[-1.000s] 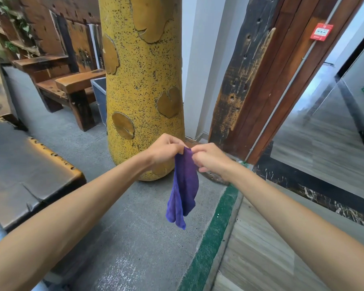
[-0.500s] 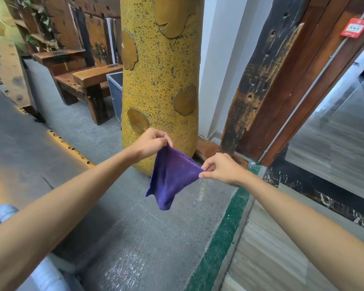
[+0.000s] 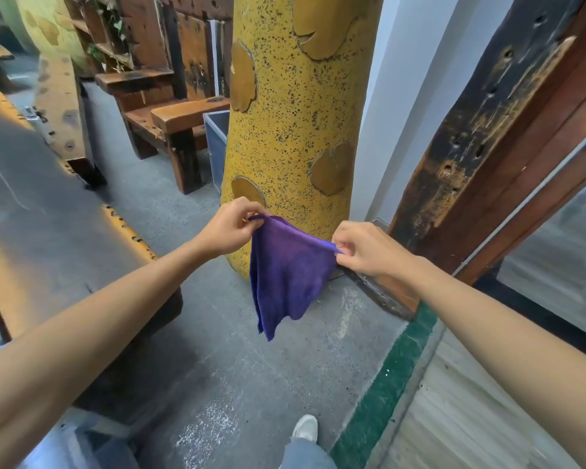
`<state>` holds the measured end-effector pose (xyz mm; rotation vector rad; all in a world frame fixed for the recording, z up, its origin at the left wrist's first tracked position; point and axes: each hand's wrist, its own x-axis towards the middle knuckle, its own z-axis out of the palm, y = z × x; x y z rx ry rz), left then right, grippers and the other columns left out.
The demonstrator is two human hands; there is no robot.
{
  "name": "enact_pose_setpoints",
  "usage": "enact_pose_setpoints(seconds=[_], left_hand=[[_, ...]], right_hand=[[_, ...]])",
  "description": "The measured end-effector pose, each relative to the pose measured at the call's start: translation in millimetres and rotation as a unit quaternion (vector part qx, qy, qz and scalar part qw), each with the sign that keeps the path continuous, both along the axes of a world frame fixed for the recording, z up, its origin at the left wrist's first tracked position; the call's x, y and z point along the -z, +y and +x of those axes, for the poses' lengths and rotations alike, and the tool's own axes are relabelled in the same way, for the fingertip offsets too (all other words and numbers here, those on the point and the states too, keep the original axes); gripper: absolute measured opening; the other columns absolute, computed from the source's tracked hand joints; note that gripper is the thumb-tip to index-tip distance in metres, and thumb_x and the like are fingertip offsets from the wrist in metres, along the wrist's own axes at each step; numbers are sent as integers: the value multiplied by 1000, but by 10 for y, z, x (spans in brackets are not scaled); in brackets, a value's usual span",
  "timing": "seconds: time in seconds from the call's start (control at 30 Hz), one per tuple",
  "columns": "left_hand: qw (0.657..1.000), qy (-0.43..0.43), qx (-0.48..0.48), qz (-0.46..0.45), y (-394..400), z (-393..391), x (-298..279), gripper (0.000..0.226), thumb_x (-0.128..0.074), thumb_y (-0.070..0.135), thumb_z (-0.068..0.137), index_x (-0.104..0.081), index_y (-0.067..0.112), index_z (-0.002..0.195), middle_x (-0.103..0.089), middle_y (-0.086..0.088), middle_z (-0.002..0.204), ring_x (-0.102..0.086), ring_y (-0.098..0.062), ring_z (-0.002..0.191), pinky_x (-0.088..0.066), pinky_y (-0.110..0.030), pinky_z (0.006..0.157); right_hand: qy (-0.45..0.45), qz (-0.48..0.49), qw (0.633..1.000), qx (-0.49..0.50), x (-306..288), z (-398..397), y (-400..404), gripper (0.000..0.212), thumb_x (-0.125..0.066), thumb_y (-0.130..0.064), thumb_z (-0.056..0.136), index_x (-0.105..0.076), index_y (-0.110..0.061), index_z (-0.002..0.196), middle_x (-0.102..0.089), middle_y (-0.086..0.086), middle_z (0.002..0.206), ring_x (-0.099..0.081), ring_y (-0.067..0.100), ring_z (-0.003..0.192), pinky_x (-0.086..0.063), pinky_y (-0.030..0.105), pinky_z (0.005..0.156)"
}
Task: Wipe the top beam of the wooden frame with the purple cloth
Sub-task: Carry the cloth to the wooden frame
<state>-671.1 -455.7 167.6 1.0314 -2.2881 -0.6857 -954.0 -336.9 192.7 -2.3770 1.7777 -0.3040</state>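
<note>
Left hand (image 3: 227,228) and right hand (image 3: 366,248) pinch the limp, fuzzy purple cloth (image 3: 285,275) taut.

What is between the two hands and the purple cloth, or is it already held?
Nothing visible stands between them. The left hand and the right hand each pinch a top corner of the purple cloth, which hangs spread in front of the yellow column. No top beam can be identified in this view.
</note>
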Motion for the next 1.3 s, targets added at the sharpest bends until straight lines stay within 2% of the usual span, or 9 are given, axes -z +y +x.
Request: enact_pose_setpoints(seconds=[0.13,0.27,0.43,0.53,0.63,0.73,0.87,1.1,1.3], left_hand=[[1000,-13,-14,-1,-426,-61,84,21,-60,9,97,-75,20,104,-63,3,97,-57,-13,92,-49,-36,84],[998,-27,-51,3,-859,2,124,20,-61,8,96,-77,17,104,-57,19,88,-56,-4,86,-52,-39,84],[992,-44,-117,4,-1351,211,162,21,-65,5,94,-80,17,104,-59,0,86,-60,-24,85,-55,-47,83],[990,-55,-131,0,-1604,345,135,22,-65,2,92,-80,13,104,-56,11,81,-58,-23,84,-55,-46,83],[983,-65,-169,-4,-1965,545,137,22,-65,1,92,-81,12,102,-56,17,81,-58,-20,85,-55,-44,83],[979,-64,-195,-6,-2288,741,210,21,-66,1,92,-81,11,103,-54,24,83,-57,-18,86,-55,-43,83],[970,-87,-227,25,-2848,1085,385,20,-67,5,93,-80,12,106,-58,4,87,-61,-23,91,-54,-45,86],[953,-106,-277,58,-4039,1912,595,21,-67,12,94,-80,18,110,-65,-5,95,-59,-20,94,-53,-39,84],[942,-116,-307,72,-5018,2612,515,19,-68,14,93,-81,13,107,-76,-4,94,-60,-12,83,-42,-16,67]], right_hand=[[-51,26,998,-11,191,-119,-557,20,-64,-6,78,-52,-21,74,-56,-6,69,-54,24,67,-50,40,66],[-84,69,994,-23,300,-158,-1227,17,-66,-11,85,-71,-22,97,-69,-4,85,-66,19,81,-56,33,73],[-50,99,991,-78,436,2,-2068,25,-67,-19,87,-80,-23,108,-75,0,85,-68,16,78,-56,29,73],[-36,79,990,-109,485,136,-2496,20,-70,-29,90,-84,-18,99,-76,1,74,-69,18,70,-59,34,70],[-7,72,988,-135,517,329,-3061,29,-71,-44,92,-82,-16,91,-73,-3,71,-67,16,69,-57,35,67],[14,88,983,-163,580,494,-3584,27,-73,-46,90,-73,-18,87,-66,-8,71,-64,16,72,-58,40,68],[11,95,975,-198,691,768,-4386,20,-78,-36,86,-64,-22,84,-65,-8,71,-64,18,70,-57,40,70],[-77,108,974,-186,898,1571,-5868,34,-83,-41,84,-68,-11,78,-73,4,77,-65,21,73,-48,33,71],[-107,116,973,-171,844,2279,-6917,19,-83,-20,82,-67,-10,79,-72,8,74,-62,18,68,-40,24,64]])
